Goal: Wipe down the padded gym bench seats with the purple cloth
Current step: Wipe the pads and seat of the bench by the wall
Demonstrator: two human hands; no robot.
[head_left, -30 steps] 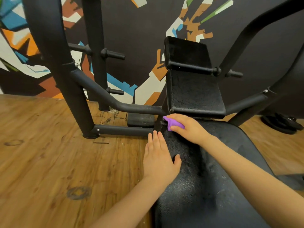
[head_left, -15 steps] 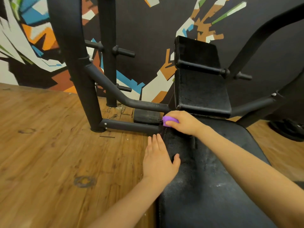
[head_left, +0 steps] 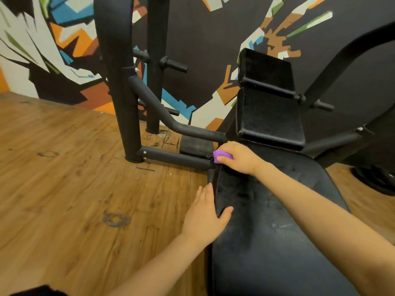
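A long black padded bench seat (head_left: pixel 271 227) runs from the lower right up toward a smaller black pad (head_left: pixel 269 118) and a tilted upper pad (head_left: pixel 266 69). My right hand (head_left: pixel 240 158) grips the bunched purple cloth (head_left: pixel 220 155) at the far left corner of the long seat, with most of the cloth hidden under the fingers. My left hand (head_left: pixel 204 214) rests flat against the seat's left edge, its fingers straight and its thumb lying on top of the padding.
Black steel uprights (head_left: pixel 119 82) and a low crossbar (head_left: pixel 175 157) of the bench frame stand left of the seat on the wooden floor (head_left: pixel 70 189). A painted wall (head_left: pixel 203 39) closes the back. A dark weight plate (head_left: pixel 376 178) lies at the right.
My right hand has slid the cloth a little left to the seat's far corner. The left hand stays on the seat edge. My view has shifted left.
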